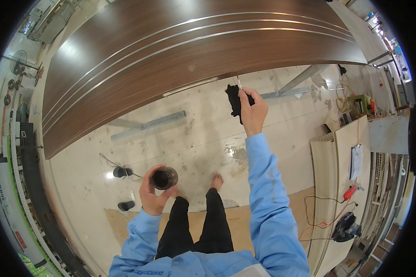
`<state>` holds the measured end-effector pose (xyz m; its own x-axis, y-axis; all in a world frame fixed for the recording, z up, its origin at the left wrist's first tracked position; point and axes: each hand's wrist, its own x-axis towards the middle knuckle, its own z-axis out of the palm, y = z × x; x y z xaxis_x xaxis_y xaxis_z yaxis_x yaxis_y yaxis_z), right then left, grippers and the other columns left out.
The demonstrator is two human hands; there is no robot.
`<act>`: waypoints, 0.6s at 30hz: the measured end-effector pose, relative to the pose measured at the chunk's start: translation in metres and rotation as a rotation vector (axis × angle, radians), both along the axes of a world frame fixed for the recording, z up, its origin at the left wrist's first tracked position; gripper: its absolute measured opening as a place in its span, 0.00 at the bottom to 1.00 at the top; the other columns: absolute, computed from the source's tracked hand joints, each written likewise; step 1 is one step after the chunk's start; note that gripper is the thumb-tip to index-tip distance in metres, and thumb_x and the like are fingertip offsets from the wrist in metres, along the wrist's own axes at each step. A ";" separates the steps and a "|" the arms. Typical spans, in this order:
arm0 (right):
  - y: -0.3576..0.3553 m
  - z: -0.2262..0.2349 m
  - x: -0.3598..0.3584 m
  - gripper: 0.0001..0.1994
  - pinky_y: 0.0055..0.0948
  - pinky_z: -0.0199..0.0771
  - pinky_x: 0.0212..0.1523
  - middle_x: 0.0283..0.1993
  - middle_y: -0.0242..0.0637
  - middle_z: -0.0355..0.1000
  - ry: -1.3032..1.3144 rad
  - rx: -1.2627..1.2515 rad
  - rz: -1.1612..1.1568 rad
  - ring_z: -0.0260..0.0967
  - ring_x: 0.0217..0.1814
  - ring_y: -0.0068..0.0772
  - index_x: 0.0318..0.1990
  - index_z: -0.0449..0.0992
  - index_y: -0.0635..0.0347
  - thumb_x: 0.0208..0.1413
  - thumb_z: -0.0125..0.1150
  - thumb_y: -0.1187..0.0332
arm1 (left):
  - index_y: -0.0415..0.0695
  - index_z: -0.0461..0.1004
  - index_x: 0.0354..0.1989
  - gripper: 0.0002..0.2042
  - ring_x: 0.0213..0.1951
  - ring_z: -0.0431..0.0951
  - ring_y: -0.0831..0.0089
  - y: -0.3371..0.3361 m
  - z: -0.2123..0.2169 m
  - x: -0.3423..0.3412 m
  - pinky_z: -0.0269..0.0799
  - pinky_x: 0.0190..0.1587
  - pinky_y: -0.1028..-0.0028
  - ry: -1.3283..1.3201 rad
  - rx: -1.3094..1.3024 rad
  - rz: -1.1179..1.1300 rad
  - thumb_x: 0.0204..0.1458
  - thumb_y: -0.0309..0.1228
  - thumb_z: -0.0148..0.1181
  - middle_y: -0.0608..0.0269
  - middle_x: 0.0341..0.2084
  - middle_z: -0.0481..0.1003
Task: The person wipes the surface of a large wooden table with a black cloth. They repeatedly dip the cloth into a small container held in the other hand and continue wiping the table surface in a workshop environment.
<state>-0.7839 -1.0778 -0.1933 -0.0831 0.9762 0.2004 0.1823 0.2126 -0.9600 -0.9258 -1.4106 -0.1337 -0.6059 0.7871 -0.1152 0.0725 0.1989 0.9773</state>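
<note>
I see my left hand wrapped around a small round jar of dark liquid, above the pale floor. My right hand pinches a limp black cloth and thin metal tool against the glossy brown wood panel's near edge.

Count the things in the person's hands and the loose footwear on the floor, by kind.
Dark jar, in left hand: 1
Black cloth, in right hand: 1
Thin brush or stick, in right hand: 1
Sandals on floor: 2
Total: 5
</note>
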 end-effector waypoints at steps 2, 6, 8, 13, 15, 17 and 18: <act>0.000 -0.002 -0.004 0.09 0.26 0.74 0.45 0.36 0.37 0.81 0.005 0.015 0.045 0.75 0.40 0.26 0.41 0.82 0.67 0.60 0.65 0.69 | 0.37 0.68 0.62 0.34 0.58 0.75 0.67 0.001 0.000 0.003 0.69 0.63 0.67 -0.001 -0.031 -0.047 0.44 0.23 0.76 0.53 0.58 0.74; 0.000 -0.004 -0.013 0.09 0.26 0.74 0.46 0.36 0.37 0.81 -0.031 0.019 0.030 0.75 0.40 0.26 0.41 0.83 0.67 0.60 0.66 0.69 | 0.38 0.69 0.61 0.33 0.56 0.76 0.68 0.001 0.002 0.003 0.70 0.62 0.68 0.011 -0.035 -0.081 0.44 0.24 0.75 0.55 0.57 0.75; -0.002 -0.005 -0.017 0.09 0.27 0.74 0.46 0.37 0.38 0.82 -0.020 -0.072 0.007 0.75 0.40 0.26 0.41 0.83 0.67 0.60 0.66 0.69 | 0.37 0.67 0.62 0.35 0.60 0.74 0.66 -0.001 0.004 0.000 0.68 0.65 0.67 0.004 -0.066 -0.093 0.43 0.22 0.75 0.53 0.59 0.73; -0.012 -0.009 -0.031 0.09 0.27 0.74 0.46 0.37 0.39 0.82 -0.036 -0.019 0.094 0.76 0.41 0.27 0.41 0.83 0.67 0.59 0.66 0.69 | 0.36 0.67 0.62 0.35 0.60 0.73 0.66 -0.004 0.003 -0.006 0.67 0.66 0.66 0.019 -0.094 -0.100 0.42 0.22 0.76 0.53 0.60 0.72; -0.012 -0.009 -0.032 0.09 0.27 0.75 0.46 0.36 0.39 0.82 -0.035 -0.023 0.143 0.77 0.40 0.27 0.41 0.83 0.67 0.59 0.66 0.70 | 0.36 0.67 0.62 0.35 0.60 0.74 0.66 -0.004 0.002 -0.008 0.67 0.65 0.66 0.004 -0.071 -0.101 0.42 0.21 0.76 0.53 0.60 0.72; -0.009 -0.008 -0.031 0.08 0.27 0.75 0.45 0.36 0.39 0.82 -0.049 -0.001 0.013 0.77 0.40 0.27 0.40 0.83 0.67 0.60 0.66 0.70 | 0.38 0.69 0.61 0.33 0.56 0.76 0.67 -0.004 0.001 -0.007 0.70 0.62 0.68 0.037 -0.076 -0.089 0.43 0.23 0.76 0.55 0.57 0.74; -0.007 -0.008 -0.030 0.08 0.27 0.75 0.45 0.36 0.39 0.82 -0.062 -0.002 -0.018 0.77 0.39 0.27 0.40 0.83 0.67 0.60 0.66 0.70 | 0.38 0.70 0.61 0.33 0.55 0.77 0.68 -0.003 0.001 -0.008 0.71 0.61 0.69 0.026 -0.061 -0.077 0.44 0.23 0.76 0.56 0.56 0.75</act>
<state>-0.8144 -1.0852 -0.2016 -0.0772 0.9781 0.1933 0.2453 0.2065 -0.9472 -0.9335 -1.4138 -0.1331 -0.5473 0.8235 -0.1493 0.1155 0.2510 0.9611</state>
